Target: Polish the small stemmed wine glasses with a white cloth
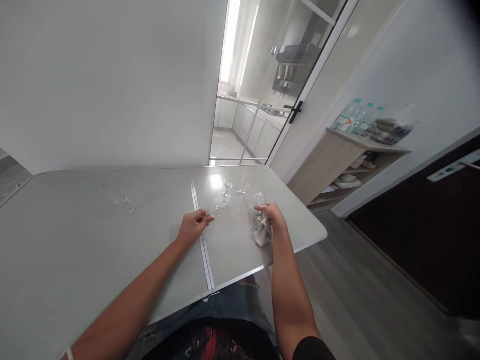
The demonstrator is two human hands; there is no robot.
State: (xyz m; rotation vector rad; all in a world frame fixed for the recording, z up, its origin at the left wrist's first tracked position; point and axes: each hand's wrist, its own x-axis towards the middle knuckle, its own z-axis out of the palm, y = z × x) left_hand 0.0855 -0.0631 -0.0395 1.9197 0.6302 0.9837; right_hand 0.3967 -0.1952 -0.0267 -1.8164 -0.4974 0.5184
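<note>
Your right hand (273,214) grips the right glass (260,199) low down, thumb across it, with the cloth (263,235) bunched just below, over the surface (240,245). A firm but light grip should do there; squeezing looks risky on something so thin. Gather in the loose cloth so that it can't drag anything along. Your left hand (191,226) has thumb and fingertips drawn close together at the near end of the left glass (216,207), beside the metal strip (205,255); the clear rim is too faint to tell whether they pinch it. Feel for a sure hold before putting any weight on it. Mind the rear glass (226,190) just beyond, and the far glass (244,186) beside that: best move slowly, bowls well apart.
</note>
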